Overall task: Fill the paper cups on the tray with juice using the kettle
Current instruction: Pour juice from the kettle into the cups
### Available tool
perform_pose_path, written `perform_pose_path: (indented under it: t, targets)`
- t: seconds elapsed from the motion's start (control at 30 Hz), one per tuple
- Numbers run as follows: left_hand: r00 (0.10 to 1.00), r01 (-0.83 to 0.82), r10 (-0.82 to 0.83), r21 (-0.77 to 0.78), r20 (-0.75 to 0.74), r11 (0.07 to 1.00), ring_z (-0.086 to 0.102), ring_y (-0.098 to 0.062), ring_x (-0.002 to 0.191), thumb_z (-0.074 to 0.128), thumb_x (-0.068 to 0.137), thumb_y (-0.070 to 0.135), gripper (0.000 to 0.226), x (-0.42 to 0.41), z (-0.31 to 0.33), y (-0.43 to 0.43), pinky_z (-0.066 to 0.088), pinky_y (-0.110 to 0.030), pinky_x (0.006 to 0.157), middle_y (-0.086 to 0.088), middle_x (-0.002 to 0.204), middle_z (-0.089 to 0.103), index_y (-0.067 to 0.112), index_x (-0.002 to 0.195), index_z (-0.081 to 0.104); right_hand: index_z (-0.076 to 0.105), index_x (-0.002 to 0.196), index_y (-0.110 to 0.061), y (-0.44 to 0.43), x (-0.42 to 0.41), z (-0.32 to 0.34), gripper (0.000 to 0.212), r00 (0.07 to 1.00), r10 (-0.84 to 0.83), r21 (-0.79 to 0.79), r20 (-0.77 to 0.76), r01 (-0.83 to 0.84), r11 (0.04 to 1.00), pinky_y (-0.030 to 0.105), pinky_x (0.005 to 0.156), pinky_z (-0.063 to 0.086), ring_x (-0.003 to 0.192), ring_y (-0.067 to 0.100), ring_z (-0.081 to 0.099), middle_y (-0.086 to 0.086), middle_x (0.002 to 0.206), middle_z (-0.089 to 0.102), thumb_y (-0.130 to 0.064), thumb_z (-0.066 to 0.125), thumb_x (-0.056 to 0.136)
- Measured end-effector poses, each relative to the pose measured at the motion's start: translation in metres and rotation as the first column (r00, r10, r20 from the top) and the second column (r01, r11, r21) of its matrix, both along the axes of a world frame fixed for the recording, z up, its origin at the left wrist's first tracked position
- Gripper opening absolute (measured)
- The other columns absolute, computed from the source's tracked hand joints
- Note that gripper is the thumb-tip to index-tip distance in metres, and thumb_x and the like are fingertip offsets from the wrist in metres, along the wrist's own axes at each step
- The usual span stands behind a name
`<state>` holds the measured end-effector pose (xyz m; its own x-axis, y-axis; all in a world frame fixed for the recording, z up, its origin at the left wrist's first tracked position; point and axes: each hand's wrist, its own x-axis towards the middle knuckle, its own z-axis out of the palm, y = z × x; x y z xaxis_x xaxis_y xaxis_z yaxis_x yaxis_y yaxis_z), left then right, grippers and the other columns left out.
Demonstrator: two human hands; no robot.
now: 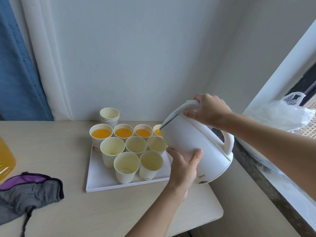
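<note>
A white tray (102,183) on the table carries several paper cups. The back row holds orange juice: the left cup (101,133), two beside it, and a fourth cup (157,131) half hidden behind the kettle. Several empty cups (126,165) stand in front. The white kettle (193,139) is tilted left, its spout over that fourth cup. My right hand (207,109) grips the lid part at the kettle's top. My left hand (183,164) cups the kettle's body from below, thumb and fingers wrapped around it. The kettle's side handle (228,142) is free.
A stack of empty cups (109,115) stands behind the tray by the wall. An orange juice bottle (5,159) is at the left edge, with a grey and purple cloth (29,189) in front of it. A plastic bag (282,113) lies on the window sill right.
</note>
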<state>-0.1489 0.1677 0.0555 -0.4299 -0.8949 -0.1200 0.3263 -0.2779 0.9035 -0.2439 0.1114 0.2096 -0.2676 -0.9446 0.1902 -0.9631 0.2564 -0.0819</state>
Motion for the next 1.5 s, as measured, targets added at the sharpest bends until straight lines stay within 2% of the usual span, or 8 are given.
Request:
perform_pose_path:
  t: [0.1,0.17,0.27,0.4,0.6,0.8,0.97,1.5]
  targets:
    - [1.000,0.008,-0.007,0.054,-0.010,0.998,0.056,-0.019,0.133,0.071,0.098,0.039,0.087,0.004,-0.001,0.002,0.044,-0.054,0.116,0.006,0.148,0.054,0.016,0.158,0.012,0.055,0.089,-0.023,-0.002,0.007,-0.001,0.033,1.000,0.012,0.034,-0.009,-0.012,0.999,0.034,0.065,0.041,0.083,0.029,0.056,-0.002,0.081,0.058,-0.053,0.067,0.085]
    - [1.000,0.008,-0.007,0.075,-0.016,0.997,0.057,-0.019,0.132,0.071,0.098,0.038,0.081,0.005,0.000,0.002,0.044,-0.055,0.116,0.006,0.146,0.055,0.019,0.155,0.017,0.058,0.094,-0.022,-0.004,0.012,-0.001,0.033,1.000,0.017,0.040,-0.022,-0.017,0.999,0.033,0.066,0.042,0.085,0.030,0.057,0.001,0.086,0.061,-0.053,0.067,0.085]
    - [1.000,0.013,-0.011,0.094,-0.015,0.996,0.055,-0.020,0.135,0.070,0.098,0.041,0.083,0.006,0.002,0.003,0.042,-0.055,0.117,0.006,0.149,0.053,0.018,0.156,0.015,0.061,0.103,-0.021,-0.006,0.019,0.000,0.037,0.998,0.027,0.049,-0.055,-0.025,0.998,0.033,0.068,0.043,0.087,0.030,0.056,0.002,0.093,0.061,-0.053,0.066,0.086]
    - [0.999,0.017,-0.013,0.127,-0.034,0.992,0.055,-0.018,0.134,0.070,0.097,0.043,0.078,0.004,0.002,0.005,0.042,-0.055,0.117,0.010,0.146,0.055,0.020,0.153,0.021,0.060,0.106,-0.020,-0.007,0.026,0.002,0.037,0.994,0.039,0.067,-0.104,-0.032,0.997,0.032,0.068,0.040,0.086,0.029,0.052,0.002,0.095,0.060,-0.052,0.064,0.087]
    - [0.994,0.084,-0.069,0.189,-0.084,0.978,0.061,-0.016,0.126,0.067,0.100,0.038,0.049,0.005,0.007,0.010,0.056,-0.050,0.103,0.012,0.134,0.062,0.027,0.135,0.034,0.060,0.108,-0.020,-0.007,0.029,0.002,0.037,0.987,0.044,0.085,-0.153,-0.032,0.996,0.032,0.066,0.038,0.086,0.028,0.053,0.001,0.094,0.059,-0.051,0.063,0.089]
    - [0.994,0.084,-0.070,0.186,-0.081,0.979,0.061,-0.016,0.126,0.066,0.101,0.039,0.051,0.007,0.009,0.010,0.056,-0.048,0.103,0.012,0.135,0.061,0.029,0.137,0.032,0.060,0.108,-0.020,-0.006,0.031,0.003,0.036,0.986,0.050,0.086,-0.159,-0.037,0.996,0.032,0.066,0.038,0.086,0.028,0.053,0.002,0.097,0.061,-0.051,0.063,0.089]
    - [0.993,0.092,-0.078,0.187,-0.085,0.978,0.063,-0.016,0.123,0.065,0.101,0.038,0.051,0.006,0.010,0.010,0.059,-0.042,0.091,0.012,0.133,0.062,0.028,0.137,0.032,0.058,0.107,-0.020,-0.006,0.031,0.003,0.036,0.984,0.054,0.095,-0.170,-0.038,0.995,0.032,0.065,0.037,0.086,0.028,0.053,0.001,0.095,0.059,-0.051,0.063,0.089]
    - [0.992,0.113,-0.099,0.171,-0.084,0.979,0.065,-0.022,0.120,0.067,0.100,0.040,0.052,0.001,0.004,0.010,0.059,-0.048,0.092,0.008,0.130,0.064,0.024,0.136,0.033,0.055,0.100,-0.021,-0.006,0.027,0.003,0.033,0.979,0.062,0.103,-0.193,-0.043,0.994,0.032,0.065,0.038,0.086,0.028,0.053,0.001,0.094,0.059,-0.051,0.062,0.089]
